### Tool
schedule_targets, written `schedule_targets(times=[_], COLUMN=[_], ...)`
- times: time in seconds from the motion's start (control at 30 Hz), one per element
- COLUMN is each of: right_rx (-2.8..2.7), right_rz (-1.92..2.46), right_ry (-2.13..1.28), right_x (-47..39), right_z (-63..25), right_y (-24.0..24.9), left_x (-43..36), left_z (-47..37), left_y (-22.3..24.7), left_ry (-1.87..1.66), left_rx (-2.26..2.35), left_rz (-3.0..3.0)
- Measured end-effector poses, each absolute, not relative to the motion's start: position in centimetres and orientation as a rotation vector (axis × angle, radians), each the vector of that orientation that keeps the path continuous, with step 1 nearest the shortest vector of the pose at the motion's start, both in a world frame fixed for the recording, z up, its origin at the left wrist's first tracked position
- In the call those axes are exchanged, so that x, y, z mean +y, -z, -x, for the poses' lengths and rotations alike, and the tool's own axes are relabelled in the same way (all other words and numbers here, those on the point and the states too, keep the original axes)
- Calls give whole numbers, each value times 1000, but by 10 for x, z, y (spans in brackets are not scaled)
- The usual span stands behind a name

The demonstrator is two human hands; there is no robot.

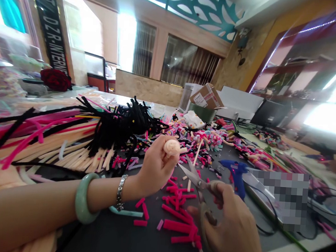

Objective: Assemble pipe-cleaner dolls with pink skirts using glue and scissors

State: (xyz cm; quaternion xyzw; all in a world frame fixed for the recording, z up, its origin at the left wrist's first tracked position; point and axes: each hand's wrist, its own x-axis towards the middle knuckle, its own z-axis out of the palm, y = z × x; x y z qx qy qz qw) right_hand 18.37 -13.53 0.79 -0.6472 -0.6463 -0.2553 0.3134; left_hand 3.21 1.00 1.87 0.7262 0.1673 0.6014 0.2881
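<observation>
My left hand (156, 167), with a green bangle and a metal bracelet on its wrist, pinches a small round cream-coloured piece (172, 147) from which a short pale stub points right. In my right hand (230, 226) are the scissors (200, 184), my fingers through the handles and the blades parted. Their tips point up and left, just below the stub and apart from it. Cut bright pink pieces (176, 225) lie on the dark table between and below my hands.
Long pink, cream and black fuzzy stems (54, 137) lie at left, beside a black bundle (122, 122). A blue glue gun (235, 173) with a cable is at right. Small colourful pieces (210, 138), a cardboard box (207, 96) and a dark red rose (55, 79) stand farther back.
</observation>
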Motion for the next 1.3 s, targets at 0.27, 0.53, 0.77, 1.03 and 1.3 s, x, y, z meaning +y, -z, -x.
schedule_targets(times=[0.27,0.53,0.77,1.03,1.3], right_rx=[-1687,-1725,-1670,-1646,-1652], right_rz=[1684,1808,1923,1951,1948], right_ry=[713,542,415,307,354], right_x=[-133,-130,-126,-121,-120], right_z=[-178,-190,-196,-189,-185], right_y=[-2,-2,-3,0,2], left_x=[8,4,2,5,3], left_z=[-34,-40,-43,-44,-44], left_y=[-13,-19,-26,-15,-7], left_ry=[-1588,-1283,-1034,-981,-1025], left_rx=[420,386,410,210,214], left_rz=[-1936,-1661,-1398,-1384,-1417])
